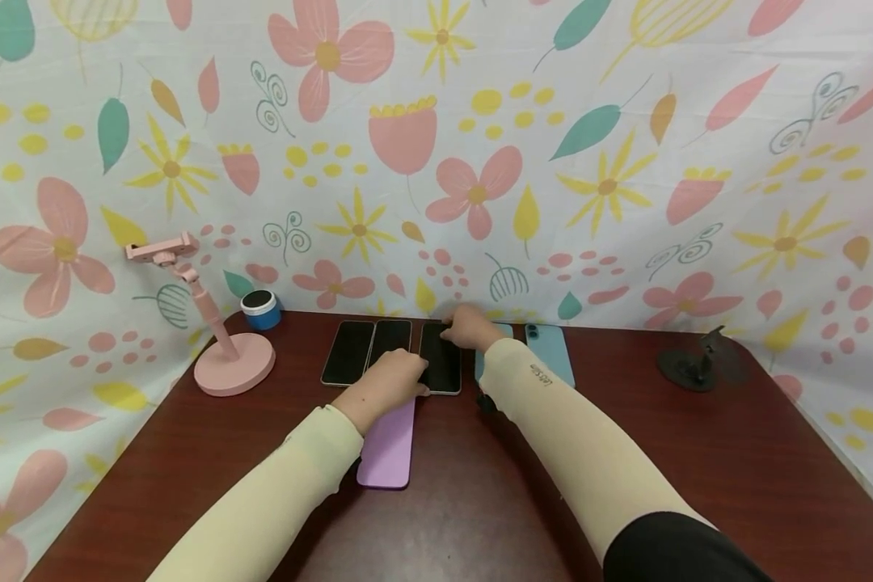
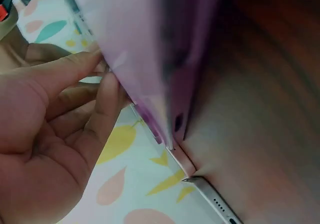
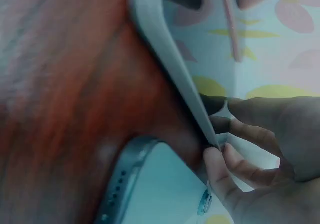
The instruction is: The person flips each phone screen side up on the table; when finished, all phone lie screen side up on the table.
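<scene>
One purple phone (image 1: 388, 453) sits before you at the middle of the table, its far end under your left hand (image 1: 390, 378), whose curled thumb and fingertips pinch its edge; whether it is raised, you cannot tell. Three dark glossy phones (image 1: 348, 354) stand in a row, the two left ones side by side. Your right hand (image 1: 471, 327) pinches the far edge of the rightmost dark phone (image 1: 440, 368), thumb and finger closed together. Two pale blue phones (image 1: 556, 352) lie to its right, one partly hidden by your arm. All six are slim, round-cornered slabs. Two cream stretch sleeves (image 1: 582, 436) cover your forearms. Around them: one pink round-based stand (image 1: 234, 365), one blue jar (image 1: 262, 311), one small dark stand (image 1: 687, 370), one reddish-brown table (image 1: 764, 469), one flower-printed cloth (image 1: 422, 259).
</scene>
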`<action>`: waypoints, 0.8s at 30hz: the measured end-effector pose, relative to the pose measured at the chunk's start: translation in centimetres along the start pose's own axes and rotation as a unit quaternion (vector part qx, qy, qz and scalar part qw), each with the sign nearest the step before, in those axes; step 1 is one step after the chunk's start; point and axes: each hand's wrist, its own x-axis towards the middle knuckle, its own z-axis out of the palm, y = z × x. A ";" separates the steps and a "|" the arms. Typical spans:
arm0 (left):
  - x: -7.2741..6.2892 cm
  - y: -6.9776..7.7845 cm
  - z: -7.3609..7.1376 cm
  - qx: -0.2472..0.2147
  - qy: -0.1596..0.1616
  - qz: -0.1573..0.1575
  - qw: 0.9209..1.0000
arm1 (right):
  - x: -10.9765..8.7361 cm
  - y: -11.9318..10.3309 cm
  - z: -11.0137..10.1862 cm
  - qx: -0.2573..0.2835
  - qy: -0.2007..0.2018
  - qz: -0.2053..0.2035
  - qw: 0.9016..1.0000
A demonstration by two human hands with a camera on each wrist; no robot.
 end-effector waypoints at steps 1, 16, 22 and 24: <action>0.0 0.1 0.1 0.004 0.002 0.001 1.000 | -0.1 0.0 0.1 -0.005 0.002 0.000 1.000; -0.3 0.5 0.1 0.003 0.013 -0.012 1.000 | -1.2 2.4 -0.8 0.119 0.042 -0.011 0.992; -0.4 1.3 -0.4 -0.048 0.017 -0.010 0.999 | -2.1 4.3 -3.3 0.194 0.040 0.019 0.980; -0.1 1.7 -0.6 -0.075 0.011 -0.011 0.997 | -2.4 4.9 -4.0 0.196 0.042 0.025 0.979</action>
